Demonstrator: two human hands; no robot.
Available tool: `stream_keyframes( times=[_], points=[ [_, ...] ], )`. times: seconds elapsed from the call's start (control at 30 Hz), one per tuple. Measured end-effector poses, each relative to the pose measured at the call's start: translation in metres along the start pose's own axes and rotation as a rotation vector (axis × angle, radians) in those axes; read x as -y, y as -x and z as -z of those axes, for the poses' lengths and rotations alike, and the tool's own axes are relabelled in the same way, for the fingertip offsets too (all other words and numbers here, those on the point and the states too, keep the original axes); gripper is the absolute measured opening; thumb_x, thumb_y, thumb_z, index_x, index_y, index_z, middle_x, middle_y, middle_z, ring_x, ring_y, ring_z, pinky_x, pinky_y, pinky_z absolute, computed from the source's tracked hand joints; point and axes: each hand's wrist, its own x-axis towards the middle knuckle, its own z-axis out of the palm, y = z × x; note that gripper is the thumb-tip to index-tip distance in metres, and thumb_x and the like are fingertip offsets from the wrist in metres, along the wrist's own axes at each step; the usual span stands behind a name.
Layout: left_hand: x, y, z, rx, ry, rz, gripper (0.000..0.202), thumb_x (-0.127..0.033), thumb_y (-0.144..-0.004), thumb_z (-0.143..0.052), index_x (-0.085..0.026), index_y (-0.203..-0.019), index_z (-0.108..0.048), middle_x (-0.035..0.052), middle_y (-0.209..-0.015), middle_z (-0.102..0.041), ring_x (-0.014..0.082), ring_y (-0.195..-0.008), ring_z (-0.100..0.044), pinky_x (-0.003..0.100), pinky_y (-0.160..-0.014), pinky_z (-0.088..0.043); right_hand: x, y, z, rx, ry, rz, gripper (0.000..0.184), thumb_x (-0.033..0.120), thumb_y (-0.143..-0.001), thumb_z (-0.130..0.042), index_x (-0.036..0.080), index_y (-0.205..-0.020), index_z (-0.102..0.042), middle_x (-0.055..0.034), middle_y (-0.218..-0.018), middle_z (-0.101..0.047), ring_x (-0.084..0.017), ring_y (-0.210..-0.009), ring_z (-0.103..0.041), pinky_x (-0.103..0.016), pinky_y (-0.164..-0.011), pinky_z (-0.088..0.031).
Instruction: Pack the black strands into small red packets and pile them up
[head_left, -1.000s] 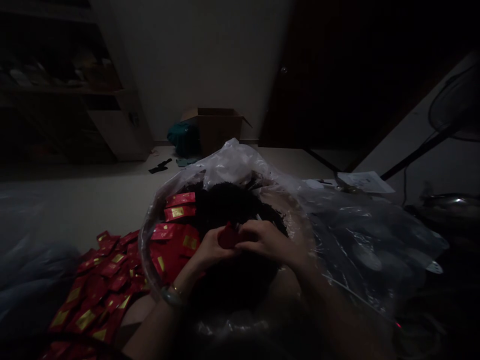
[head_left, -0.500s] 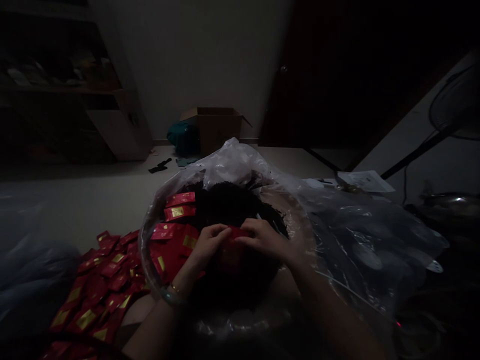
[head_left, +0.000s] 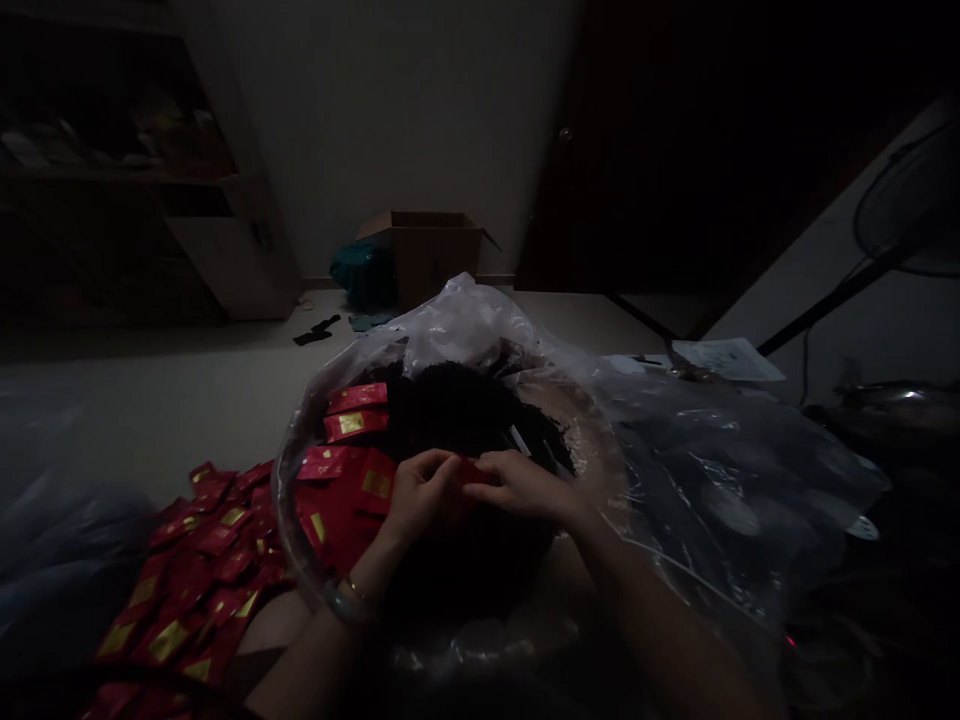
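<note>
Between my two hands is a small red packet [head_left: 466,474], its top edge pinched from both sides. My left hand [head_left: 421,490] grips its left side with thumb and fingers; my right hand [head_left: 521,485] closes on the right side. Both are over a round basin [head_left: 283,500] lined with clear plastic. Dark, loose, leaf-like material [head_left: 457,400] is heaped in the basin. Several red packets with gold labels [head_left: 356,424] lie at the basin's left side. A thin pale strip or handle [head_left: 519,440] pokes from the dark heap near my right hand.
A large pile of red packets [head_left: 217,540] spreads left of the basin. Clear plastic sheeting [head_left: 720,480] covers the right side. An open cardboard box [head_left: 439,255] and a teal bag [head_left: 365,275] stand by the wall. A fan [head_left: 911,215] is at right. The room is dim.
Both hands stay on the red packet, which now shows less of its front between them. My right hand has shifted slightly lower. The view has moved a little.
</note>
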Motion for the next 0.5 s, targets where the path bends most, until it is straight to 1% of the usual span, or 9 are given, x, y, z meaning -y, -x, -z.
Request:
stream_keyframes(
  times=[0.07, 0.13, 0.2, 0.23, 0.27, 0.33, 0.37, 0.4, 0.5],
  points=[
    [-0.001, 0.0, 0.0, 0.005, -0.02, -0.016, 0.023, -0.038, -0.074, -0.059, -0.017, -0.071, -0.07, 0.0027, -0.071, -0.072, 0.0181, -0.071, -0.064, 0.026, -0.066, -0.049, 0.001, 0.0, 0.0, 0.01, 0.007, 0.0, 0.019, 0.024, -0.084, -0.06, 0.015, -0.067, -0.062, 0.0006, -0.067, -0.059, -0.011, -0.06, -0.052, -0.023, -0.057, -0.036],
    [-0.003, 0.0, 0.0, -0.011, -0.019, -0.022, 0.024, -0.038, -0.076, -0.058, -0.017, -0.071, -0.069, 0.0021, -0.071, -0.071, 0.0174, -0.07, -0.063, 0.025, -0.066, -0.048, 0.002, 0.0, 0.001, -0.057, 0.011, 0.025, 0.021, 0.027, -0.083, -0.061, 0.016, -0.066, -0.062, 0.0001, -0.069, -0.059, -0.012, -0.063, -0.053, -0.024, -0.06, -0.037],
    [-0.005, 0.0, 0.001, -0.037, -0.002, -0.015, 0.025, -0.039, -0.076, -0.058, -0.017, -0.07, -0.067, 0.0014, -0.069, -0.069, 0.0167, -0.069, -0.062, 0.025, -0.065, -0.047, 0.004, -0.001, 0.0, -0.197, -0.02, 0.031, 0.018, 0.029, -0.079, -0.066, 0.017, -0.068, -0.061, -0.0002, -0.072, -0.059, -0.013, -0.067, -0.054, -0.026, -0.063, -0.039],
    [-0.006, 0.0, 0.002, -0.051, 0.009, -0.009, 0.025, -0.04, -0.076, -0.058, -0.017, -0.07, -0.066, 0.0011, -0.068, -0.068, 0.0164, -0.069, -0.061, 0.025, -0.064, -0.047, 0.004, -0.002, -0.001, -0.279, -0.063, 0.021, 0.015, 0.029, -0.076, -0.069, 0.017, -0.072, -0.062, -0.0002, -0.074, -0.059, -0.014, -0.069, -0.054, -0.026, -0.064, -0.041],
    [-0.007, 0.0, 0.003, -0.064, 0.02, -0.004, 0.026, -0.041, -0.076, -0.058, -0.017, -0.069, -0.065, 0.0007, -0.067, -0.067, 0.0161, -0.068, -0.06, 0.024, -0.064, -0.046, 0.004, -0.003, -0.002, -0.358, -0.123, 0.0, 0.016, 0.029, -0.072, -0.072, 0.018, -0.079, -0.062, -0.0001, -0.077, -0.06, -0.014, -0.07, -0.055, -0.026, -0.065, -0.042],
    [-0.008, -0.001, 0.004, -0.094, 0.036, -0.001, 0.027, -0.043, -0.076, -0.058, -0.017, -0.068, -0.064, 0.0, -0.066, -0.064, 0.0155, -0.067, -0.058, 0.024, -0.064, -0.045, 0.004, -0.006, -0.006, -0.464, -0.275, -0.059, 0.033, 0.027, -0.066, -0.075, 0.019, -0.094, -0.06, 0.0001, -0.081, -0.061, -0.014, -0.072, -0.057, -0.026, -0.065, -0.045],
    [-0.008, -0.001, 0.004, -0.11, 0.042, -0.003, 0.027, -0.043, -0.076, -0.058, -0.017, -0.068, -0.063, -0.0003, -0.065, -0.064, 0.0151, -0.067, -0.057, 0.023, -0.063, -0.045, 0.003, -0.007, -0.008, -0.479, -0.353, -0.09, 0.038, 0.027, -0.065, -0.075, 0.019, -0.098, -0.059, 0.0, -0.082, -0.061, -0.014, -0.071, -0.057, -0.026, -0.063, -0.046],
    [-0.009, 0.0, 0.005, -0.122, 0.045, -0.006, 0.027, -0.042, -0.076, -0.057, -0.017, -0.068, -0.062, -0.0005, -0.065, -0.063, 0.0148, -0.067, -0.057, 0.023, -0.063, -0.045, 0.002, -0.009, -0.01, -0.47, -0.425, -0.118, 0.039, 0.028, -0.064, -0.075, 0.019, -0.099, -0.059, -0.0003, -0.082, -0.062, -0.014, -0.07, -0.057, -0.026, -0.06, -0.046],
    [-0.01, 0.0, 0.004, -0.142, 0.055, -0.018, 0.025, -0.041, -0.076, -0.057, -0.017, -0.068, -0.062, -0.0009, -0.066, -0.063, 0.0141, -0.066, -0.056, 0.022, -0.063, -0.044, 0.0, -0.013, -0.015, -0.406, -0.601, -0.173, 0.032, 0.032, -0.062, -0.074, 0.017, -0.087, -0.062, -0.001, -0.079, -0.063, -0.013, -0.063, -0.056, -0.023, -0.05, -0.044]
  ],
)
